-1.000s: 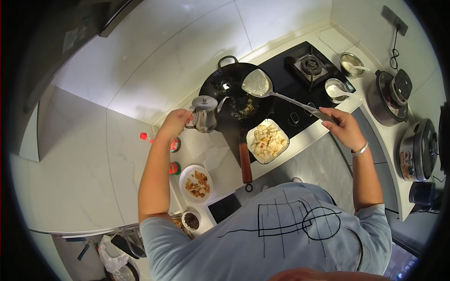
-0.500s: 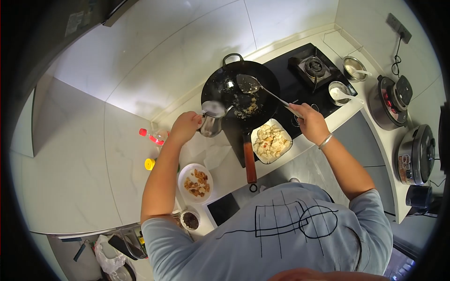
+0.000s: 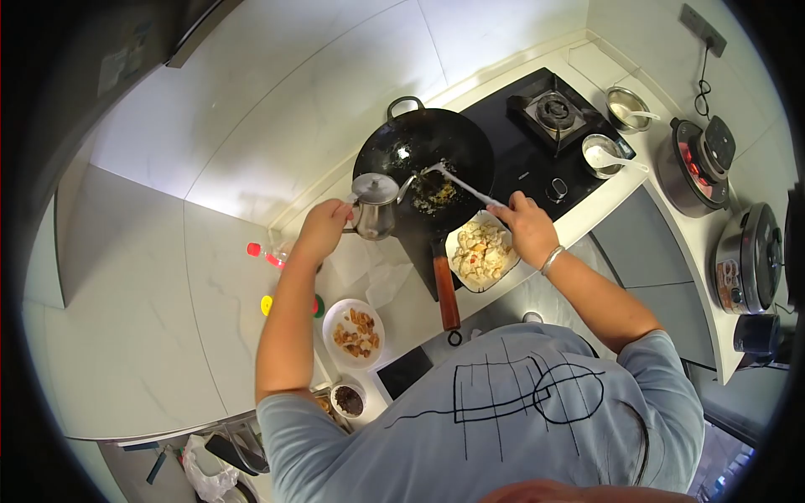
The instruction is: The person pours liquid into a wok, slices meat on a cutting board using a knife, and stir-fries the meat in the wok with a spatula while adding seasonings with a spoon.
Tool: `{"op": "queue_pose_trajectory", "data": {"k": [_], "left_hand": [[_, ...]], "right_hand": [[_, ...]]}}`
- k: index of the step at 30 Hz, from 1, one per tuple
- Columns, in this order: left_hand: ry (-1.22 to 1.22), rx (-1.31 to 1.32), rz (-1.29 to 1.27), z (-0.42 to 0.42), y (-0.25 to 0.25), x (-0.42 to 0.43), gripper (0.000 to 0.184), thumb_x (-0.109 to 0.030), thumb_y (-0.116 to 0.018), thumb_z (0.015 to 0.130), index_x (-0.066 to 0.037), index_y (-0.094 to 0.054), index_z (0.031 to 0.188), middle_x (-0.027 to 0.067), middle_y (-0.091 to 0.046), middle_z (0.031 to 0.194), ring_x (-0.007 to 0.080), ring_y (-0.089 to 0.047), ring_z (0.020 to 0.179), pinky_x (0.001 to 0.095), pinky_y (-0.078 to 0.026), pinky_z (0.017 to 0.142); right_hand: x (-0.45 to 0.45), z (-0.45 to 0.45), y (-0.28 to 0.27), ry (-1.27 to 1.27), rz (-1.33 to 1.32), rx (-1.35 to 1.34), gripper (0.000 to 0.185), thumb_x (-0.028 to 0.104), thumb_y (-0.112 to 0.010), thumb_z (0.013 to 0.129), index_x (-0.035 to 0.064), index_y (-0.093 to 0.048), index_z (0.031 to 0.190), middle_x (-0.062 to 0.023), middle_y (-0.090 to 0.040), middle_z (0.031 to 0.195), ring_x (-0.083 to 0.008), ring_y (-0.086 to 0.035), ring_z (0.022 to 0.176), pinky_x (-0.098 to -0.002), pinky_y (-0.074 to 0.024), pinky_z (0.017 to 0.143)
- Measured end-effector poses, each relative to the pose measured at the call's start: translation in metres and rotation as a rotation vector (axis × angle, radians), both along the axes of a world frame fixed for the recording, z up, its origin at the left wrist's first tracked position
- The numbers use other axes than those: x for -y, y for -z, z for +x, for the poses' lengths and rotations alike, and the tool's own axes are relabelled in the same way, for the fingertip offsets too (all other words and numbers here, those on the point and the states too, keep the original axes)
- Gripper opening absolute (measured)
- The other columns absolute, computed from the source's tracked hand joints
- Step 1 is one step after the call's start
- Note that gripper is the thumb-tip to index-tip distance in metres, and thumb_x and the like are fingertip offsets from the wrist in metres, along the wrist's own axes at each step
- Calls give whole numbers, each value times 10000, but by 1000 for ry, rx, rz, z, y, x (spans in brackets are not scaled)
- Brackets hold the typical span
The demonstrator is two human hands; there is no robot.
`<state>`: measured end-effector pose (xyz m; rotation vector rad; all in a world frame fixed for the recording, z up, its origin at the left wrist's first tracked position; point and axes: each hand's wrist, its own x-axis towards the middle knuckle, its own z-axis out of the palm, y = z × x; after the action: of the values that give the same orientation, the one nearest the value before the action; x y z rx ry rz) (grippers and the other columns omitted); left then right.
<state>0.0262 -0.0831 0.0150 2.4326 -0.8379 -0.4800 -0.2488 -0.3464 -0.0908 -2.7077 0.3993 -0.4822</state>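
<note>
My left hand is closed on the handle of a lidded metal oil pot, held over the left side of a black wok. The pot's thin spout points right, over the wok. My right hand grips the handle of a spatula; its blade is edge-on inside the wok, by small yellowish and white food bits. Whether oil is flowing I cannot tell. Beside the wok's wooden handle, below my right hand, sits a squarish dish of pale food chunks.
A white plate with browned pieces and a cup of dark contents stand at lower left. A red-capped bottle lies near the wall. To the right are a second burner, metal bowls with spoons and cookers.
The spatula blade has turned from flat to edge-on and moved lower, near the food bits. My right hand has come down and left. The oil pot has shifted slightly left. The view shifted slightly.
</note>
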Motion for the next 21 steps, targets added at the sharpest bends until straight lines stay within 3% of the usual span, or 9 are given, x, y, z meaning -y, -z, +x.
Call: {"op": "queue_pose_trajectory", "data": {"k": [5,10,12,15,18,21], "left_hand": [[-198,-232,-375,-23,43,-31,263,-252,-505,1004,-49,-601,866,-9,-517,724,93,-460,653,266,-414,611],[-340,-265,-602,-44,65,-55,225,-214,-493,1020,-59,-595,893,-23,-524,767,66,-458,684,234,-397,609],[-432,-275,-699,-50,68,-66,211,-215,-496,1021,-65,-593,909,-24,-530,794,64,-462,706,230,-397,614],[-535,-280,-746,-53,72,-87,194,-231,-505,1026,-70,-594,964,-25,-548,838,52,-466,741,222,-396,622],[-618,-235,-732,-49,81,-105,205,-250,-505,1030,-67,-590,998,-32,-561,846,43,-468,733,220,-397,619],[-641,-183,-712,-37,116,-129,223,-264,-498,1031,-73,-596,970,-39,-561,825,35,-467,723,210,-391,621]], "right_hand": [[-29,1,10,-51,121,37,438,-15,-593,770,128,-679,1175,-129,-523,995,-322,-580,891,-395,-518,790],[5,2,16,-94,670,30,364,65,-705,790,82,-676,1152,-153,-615,948,-341,-607,885,-407,-510,810],[43,7,34,-43,174,-54,381,23,-682,765,99,-682,1138,-118,-631,1040,-337,-588,943,-396,-503,848],[83,14,88,-6,-140,-278,362,64,-577,832,135,-680,1172,-48,-629,1133,-270,-582,1004,-366,-500,883],[106,20,105,-221,-291,-459,333,87,-542,858,142,-692,1150,-36,-631,1131,-246,-585,1025,-360,-498,895],[110,27,114,-215,-304,-505,301,89,-547,855,141,-705,1106,-39,-628,1131,-250,-586,1047,-358,-494,913]]}}
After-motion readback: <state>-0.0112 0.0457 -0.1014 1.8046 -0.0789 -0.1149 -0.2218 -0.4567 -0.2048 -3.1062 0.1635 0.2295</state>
